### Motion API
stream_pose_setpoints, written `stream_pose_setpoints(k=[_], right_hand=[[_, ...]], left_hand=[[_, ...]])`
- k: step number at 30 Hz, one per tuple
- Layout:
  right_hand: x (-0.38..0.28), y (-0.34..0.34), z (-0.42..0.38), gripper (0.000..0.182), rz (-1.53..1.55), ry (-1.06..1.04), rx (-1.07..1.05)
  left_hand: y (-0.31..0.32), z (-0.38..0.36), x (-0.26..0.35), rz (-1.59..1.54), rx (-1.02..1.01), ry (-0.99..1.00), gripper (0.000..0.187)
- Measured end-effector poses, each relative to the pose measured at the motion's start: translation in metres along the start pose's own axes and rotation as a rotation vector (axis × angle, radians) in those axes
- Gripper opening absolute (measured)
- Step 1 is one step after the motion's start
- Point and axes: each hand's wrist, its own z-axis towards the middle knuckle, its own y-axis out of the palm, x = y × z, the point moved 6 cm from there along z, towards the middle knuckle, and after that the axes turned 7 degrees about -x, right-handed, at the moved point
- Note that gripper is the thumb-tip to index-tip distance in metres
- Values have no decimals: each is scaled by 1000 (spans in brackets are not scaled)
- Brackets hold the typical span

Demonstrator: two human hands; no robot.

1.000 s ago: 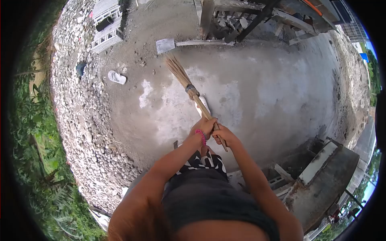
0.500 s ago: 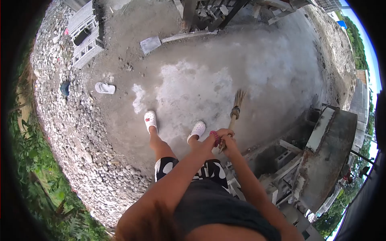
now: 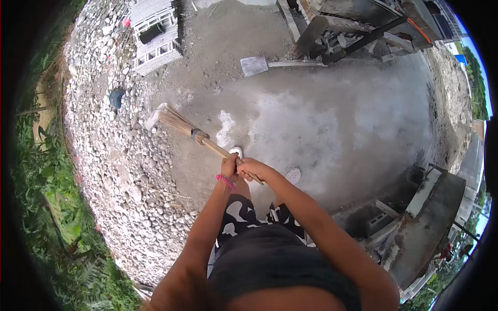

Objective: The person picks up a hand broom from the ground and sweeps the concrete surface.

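Both my hands are wrapped round the wooden handle of a stick broom (image 3: 218, 149). My left hand (image 3: 229, 166), with a pink bracelet at the wrist, grips closer to the bristles. Right beside it, my right hand (image 3: 251, 169) is closed near the handle's end. The broom slants toward the upper left, and its spread bristles overlap a pale flip-flop (image 3: 153, 117) at the edge of the pebbles. My white clogs (image 3: 293, 176) stand on the dusty grey ground, one of them partly hidden behind the handle and hands.
Pebbles (image 3: 129, 181) cover the left side, bordered by green plants (image 3: 57, 207). Stacked hollow blocks (image 3: 161, 59) stand at the upper left. A flat-bladed shovel (image 3: 254, 66) lies near a wooden structure (image 3: 316, 33). At the lower right is a rusty metal sheet (image 3: 428, 223).
The broom has swung from my right side across to the left, its bristles now at the flip-flop. Both hands have moved left with it, and the view has shifted.
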Motion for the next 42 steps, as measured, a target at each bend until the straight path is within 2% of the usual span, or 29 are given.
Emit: stream_pose_setpoints(k=[3, 5, 6, 7, 8, 11, 14, 16, 18, 19, 20, 21, 23, 25, 26, 27, 29, 30, 31, 33, 35, 38, 40, 42], right_hand=[[4, -12, -71, 10, 70, -111, 240], [16, -27, -111, 10, 165, -167, 463], [16, -29, -130, 10, 193, -185, 559], [16, -32, -146, 10, 220, -200, 652], [21, -43, -154, 10, 342, -252, 705], [22, -92, -152, 10, 625, -419, 813], [-13, -139, -124, 12, 733, -574, 841], [-33, -164, -87, 11, 651, -509, 896], [-53, -175, -45, 9, 453, -363, 846], [-62, -177, -22, 9, 316, -340, 726], [-68, -172, 0, 9, 227, -206, 612], [-72, -162, 21, 5, -15, -67, 578], [-85, -116, 43, 21, -163, -54, 486], [-86, -73, 34, 29, -206, 67, 495], [-57, -79, 59, 32, -257, 33, 315], [-51, -71, 55, 32, -280, 9, 337], [-23, -79, 53, 33, -381, 105, 153], [-38, -72, 27, 35, -343, 32, 191], [-65, -60, -6, 37, -313, -42, 224], [-88, -60, -43, 42, -428, -44, 200], [-77, -77, -59, 44, -554, -66, 263], [-114, -64, -77, 38, -355, -192, 375], [-146, -59, -60, 29, -206, -242, 403], [-185, -63, -20, 27, -260, -305, 481]], left_hand=[[57, 3, -36, 141, -182, -118, 16], [99, 5, -70, 231, -400, -234, 16], [125, 0, -80, 157, -355, -237, 16], [143, -4, -89, 284, -510, -417, 17], [156, 8, -108, 418, -616, -447, 17], [200, 43, -131, 626, -744, -555, 17], [223, 98, -115, 843, -860, -615, 18], [202, 166, -120, 681, -855, -526, 17], [167, 208, -117, 493, -830, -493, 14], [144, 210, -104, 293, -731, -492, 13], [121, 213, -94, 93, -641, -478, 11], [105, 209, -63, -45, -599, -337, 12], [69, 173, -20, -67, -404, -291, 13], [35, 152, -21, -185, -302, -249, 13], [26, 139, -16, -138, -258, -174, 13], [20, 126, -13, -92, -216, -101, 14], [27, 99, -13, -126, -100, -77, 13], [33, 92, -15, -145, -41, -19, 11], [45, 87, -20, -181, -58, -54, 10], [93, 56, 4, -225, -68, -19, 13], [109, 61, -10, -289, -134, 84, 13], [145, 66, 25, -205, -232, 87, 8], [157, 97, 55, -142, -372, 69, 8], [155, 138, 84, -193, -519, -3, 10]])
